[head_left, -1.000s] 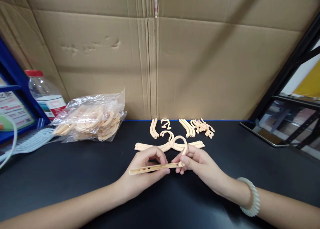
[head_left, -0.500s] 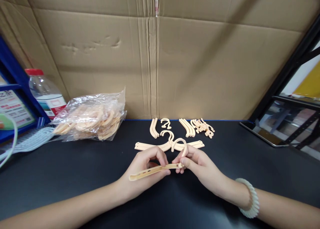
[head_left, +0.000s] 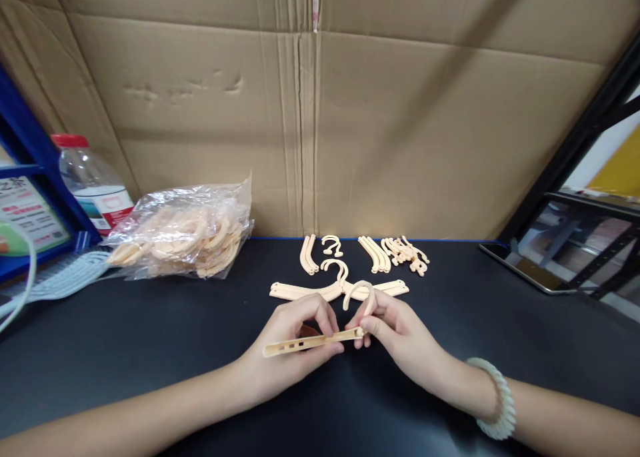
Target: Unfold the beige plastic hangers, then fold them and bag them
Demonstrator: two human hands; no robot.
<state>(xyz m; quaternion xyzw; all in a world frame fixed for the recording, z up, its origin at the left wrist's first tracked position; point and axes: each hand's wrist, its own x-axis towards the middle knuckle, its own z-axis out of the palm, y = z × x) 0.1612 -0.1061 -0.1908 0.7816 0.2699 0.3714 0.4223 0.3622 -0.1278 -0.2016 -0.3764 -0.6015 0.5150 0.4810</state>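
Between the thumb and fingers of my left hand [head_left: 295, 340] is a beige hanger arm [head_left: 289, 346], its slotted, hollow side towards me. My right hand [head_left: 395, 324] pinches a curved beige hanger hook [head_left: 369, 294] by its lower end. That end meets the right tip of the hanger arm; whether it is seated inside I cannot tell. The hook's open curve points up and left. Just behind my hands, a hanger [head_left: 305, 292] with its hook lies flat on the black table, partly covered by my fingers and the held hook.
Farther back lie loose hanger arms [head_left: 374, 255], another pair of arms [head_left: 309, 254], hooks [head_left: 331, 246] and a pile of small hooks [head_left: 406, 254]. At left are a clear bag of beige parts [head_left: 183, 234], a red-capped bottle [head_left: 95, 184] and a brush [head_left: 70, 274]. A tablet [head_left: 540, 257] leans at right.
The hanger arm has turned slightly, showing more of its slots, and its right tip now meets the hook's end more closely. Both hands keep their grips.
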